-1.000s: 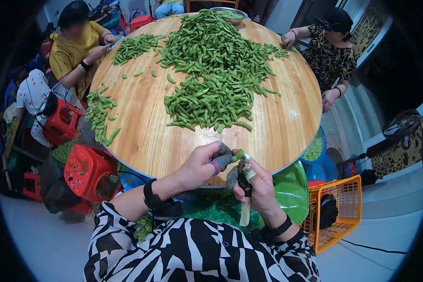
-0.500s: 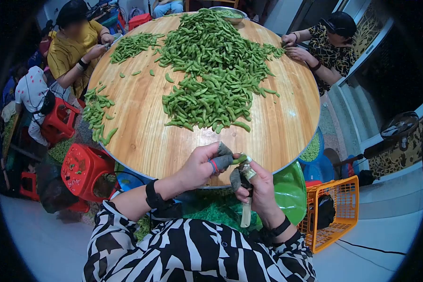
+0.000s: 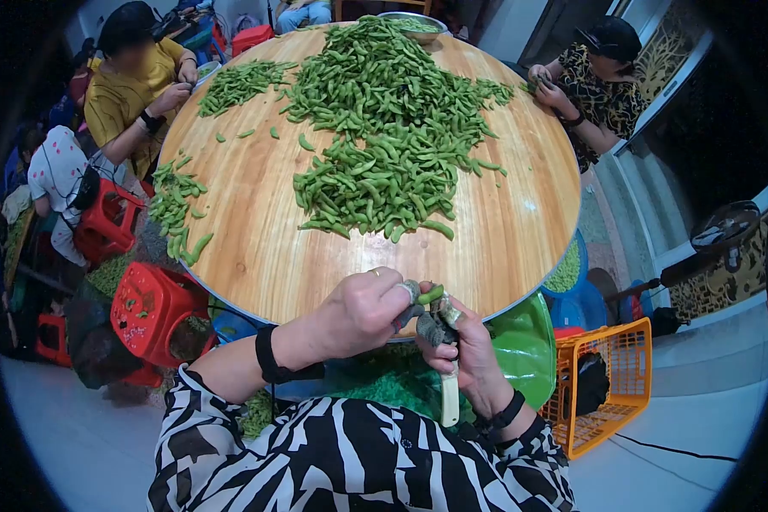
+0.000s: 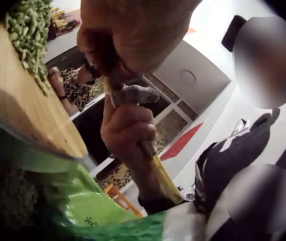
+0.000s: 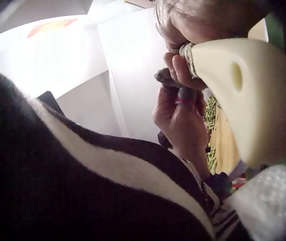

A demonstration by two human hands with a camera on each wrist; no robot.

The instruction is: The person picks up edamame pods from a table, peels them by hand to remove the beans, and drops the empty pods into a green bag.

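Two hands meet nearer the wearer than the heap of soybean pods (image 3: 384,111), at the near edge of the round wooden surface (image 3: 247,230). Left hand (image 3: 360,313): fingers pinching one green pod (image 3: 431,295), which sits between the hands, well apart from the heap. Right hand (image 3: 474,346): fingers curled round a pale-handled tool (image 3: 450,401), handle end pointing away from the heap. Working end hidden; cannot tell whether it touches the pod. Grey finger covers on both hands.

Left of the heap: a smaller pod pile (image 3: 246,85). Nearer than that, a pod scatter (image 3: 175,205) along the left edge. Behind the heap: a metal bowl (image 3: 431,37). One person in yellow (image 3: 115,102) left of it, another in a black cap (image 3: 610,41) right.
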